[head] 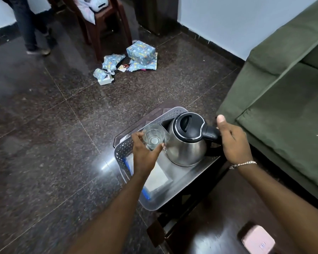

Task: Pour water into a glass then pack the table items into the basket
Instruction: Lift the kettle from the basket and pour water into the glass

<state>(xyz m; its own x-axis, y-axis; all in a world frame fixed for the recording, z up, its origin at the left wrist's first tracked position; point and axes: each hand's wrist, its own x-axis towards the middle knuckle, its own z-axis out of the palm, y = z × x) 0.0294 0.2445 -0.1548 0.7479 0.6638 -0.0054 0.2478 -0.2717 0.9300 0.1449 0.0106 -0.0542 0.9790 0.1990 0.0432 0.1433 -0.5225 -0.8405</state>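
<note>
A steel kettle [185,145] with a black lid stands inside the grey perforated basket [122,149] on a dark low table [209,226]. My right hand [233,142] grips the kettle's black handle, thumb raised. My left hand [145,153] holds a clear glass [153,136] upright, right beside the kettle's spout, over the basket. The glass looks to have a little water at its bottom. A flat white packet with a blue edge [158,178] lies on the basket floor, partly hidden by my left forearm.
A green sofa [283,88] stands close on the right. A pink box [258,240] sits on the table's near corner. Blue wrapped parcels and scissors [128,61] lie on the dark tiled floor beyond, by a brown chair [103,24]. A person's legs [33,30] stand far left.
</note>
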